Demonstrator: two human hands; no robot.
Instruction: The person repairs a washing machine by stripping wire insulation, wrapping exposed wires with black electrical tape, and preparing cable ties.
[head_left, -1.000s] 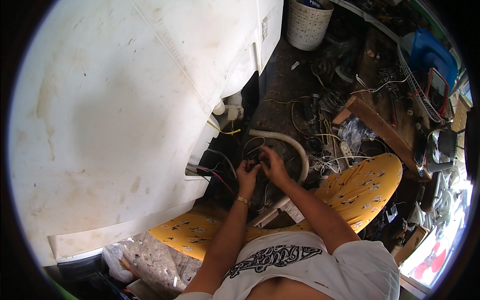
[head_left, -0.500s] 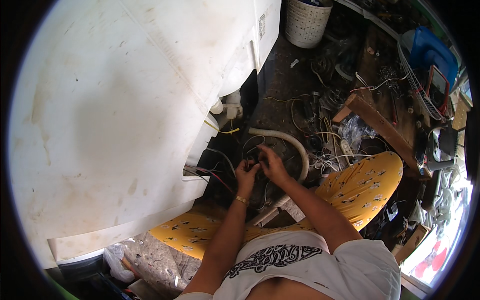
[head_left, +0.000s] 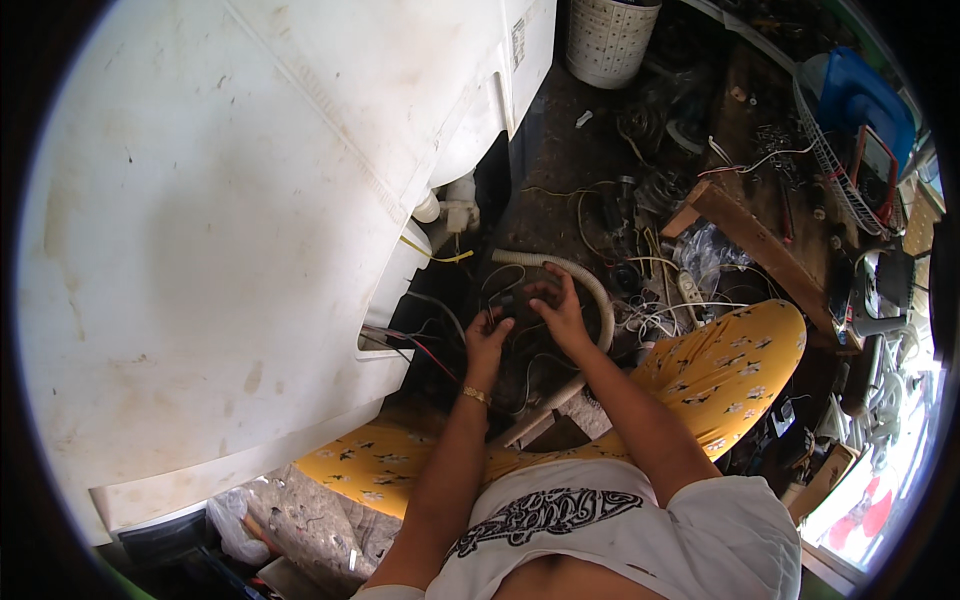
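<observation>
My left hand [head_left: 486, 343], with a gold-coloured band [head_left: 477, 395] at the wrist, is closed in a pinch on a thin wire [head_left: 505, 268] that loops up beyond the fingers. A small dark piece shows by its fingertips, too dim to name. Just to the right, my right hand [head_left: 562, 315] is open, its fingers apart and nothing seen in them. Loose wires [head_left: 437, 360], one of them red, run from the lower opening of a large white plastic casing [head_left: 230, 250] toward my left hand. A pale ribbed hose [head_left: 600, 290] curves around behind my right hand.
A yellow wire [head_left: 440, 255] sticks out of the casing beside a white fitting [head_left: 460, 215]. Tangled white cables [head_left: 665, 322] and a power strip [head_left: 690, 288] lie right of the hose. Farther off are a wooden frame [head_left: 760, 255], a white perforated basket [head_left: 610, 45] and a blue plastic object [head_left: 865, 105].
My hands have moved apart. The right hand has spread its fingers and shifted right, away from the left hand, which keeps its pinch.
</observation>
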